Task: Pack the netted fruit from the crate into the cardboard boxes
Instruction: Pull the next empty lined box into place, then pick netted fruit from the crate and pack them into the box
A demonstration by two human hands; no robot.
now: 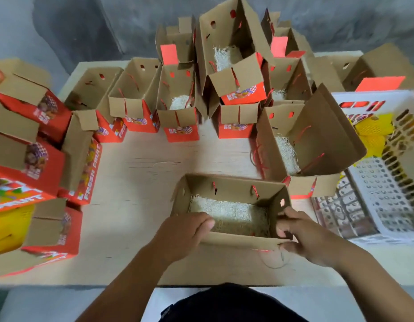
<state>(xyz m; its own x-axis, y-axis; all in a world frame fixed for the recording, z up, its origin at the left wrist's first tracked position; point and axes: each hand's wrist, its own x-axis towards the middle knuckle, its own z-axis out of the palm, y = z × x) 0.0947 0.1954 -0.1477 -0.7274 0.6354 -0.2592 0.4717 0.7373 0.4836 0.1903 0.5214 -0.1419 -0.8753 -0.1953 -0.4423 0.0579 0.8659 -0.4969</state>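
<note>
Both hands clamp the open box [231, 205]: the left hand [182, 231] curls over its near rim, the right hand [303, 235] pinches the near-right corner. The netted fruit [373, 133] lies in the white crate [387, 205], beyond the right hand, the nearer one; its long axis is, perhaps, unreadable. The pale table [136, 173] holds many boxes.

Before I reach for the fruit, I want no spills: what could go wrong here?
1. Both the left hand and the right hand grip the near box; letting go with the right to reach could let it shift.
2. The tilted box sits between you and the white crate; a reaching arm might knock it.
3. The shredded padding looks loose, so fruit dropped in could push it aside.
</note>
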